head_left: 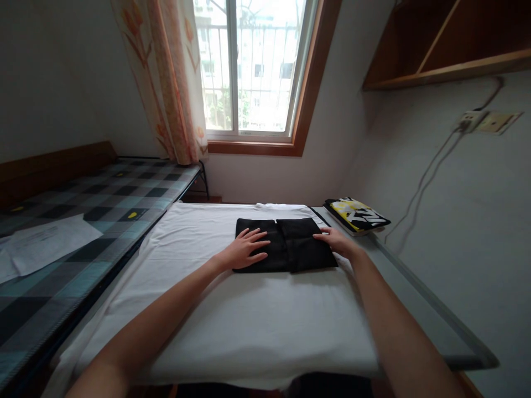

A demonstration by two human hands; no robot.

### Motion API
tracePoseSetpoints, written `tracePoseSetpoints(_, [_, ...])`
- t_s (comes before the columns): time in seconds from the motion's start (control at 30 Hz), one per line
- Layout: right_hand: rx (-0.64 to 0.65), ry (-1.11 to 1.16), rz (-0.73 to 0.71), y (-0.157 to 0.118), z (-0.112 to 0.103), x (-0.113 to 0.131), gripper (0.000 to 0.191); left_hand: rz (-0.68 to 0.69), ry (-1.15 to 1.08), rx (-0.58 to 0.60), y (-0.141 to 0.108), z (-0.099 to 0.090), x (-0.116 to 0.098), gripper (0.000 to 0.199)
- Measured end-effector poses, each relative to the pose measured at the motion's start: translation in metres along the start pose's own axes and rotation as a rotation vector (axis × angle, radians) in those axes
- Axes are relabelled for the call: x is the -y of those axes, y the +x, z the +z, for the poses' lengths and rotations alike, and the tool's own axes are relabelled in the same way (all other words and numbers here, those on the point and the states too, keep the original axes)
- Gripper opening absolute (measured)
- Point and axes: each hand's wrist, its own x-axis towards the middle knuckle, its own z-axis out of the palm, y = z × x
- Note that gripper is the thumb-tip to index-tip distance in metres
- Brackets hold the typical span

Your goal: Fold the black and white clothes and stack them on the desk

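Note:
A black folded garment (307, 243) lies flat on a white cloth (265, 320) spread over the table, with a seam or gap dividing it into a left and a right part. On its left part rests my left hand (248, 247), palm down with the fingers spread. My right hand (335, 241) is at the garment's right edge, its fingers over the top and closed on that edge; the underside of the grip is hidden.
A folded black, yellow and white printed cloth (357, 214) lies at the table's back right corner. Left of the table stands a bed with a checked mattress (136, 190) and papers (50, 246). Cables (423, 179) hang from a socket (470, 119) on the right wall, below a wooden shelf (448, 65).

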Motion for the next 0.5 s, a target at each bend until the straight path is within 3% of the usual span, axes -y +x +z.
tracePoseSetpoints(0.17, [-0.134, -0.168, 0.047, -0.001, -0.007, 0.015, 0.036, -0.017, -0.011, 0.041, -0.002, 0.007, 0.000, 0.055])
tracePoseSetpoints(0.27, [-0.139, -0.204, -0.040, -0.008, 0.000, 0.039, 0.032, -0.049, -0.174, 0.004, 0.002, 0.007, 0.002, 0.052])
tracePoseSetpoints(0.37, [0.002, -0.165, -0.256, -0.026, 0.020, 0.071, 0.039, -0.178, -0.591, -0.160, 0.011, 0.002, 0.006, 0.057])
tracePoseSetpoints(0.43, [0.194, -0.132, -0.392, -0.039, 0.038, 0.088, 0.052, -0.338, -0.935, -0.270, 0.018, -0.003, 0.011, 0.066])
tracePoseSetpoints(0.5, [0.299, -0.137, -0.527, -0.045, 0.058, 0.092, 0.055, -0.511, -1.187, -0.298, 0.022, -0.006, 0.017, 0.072])
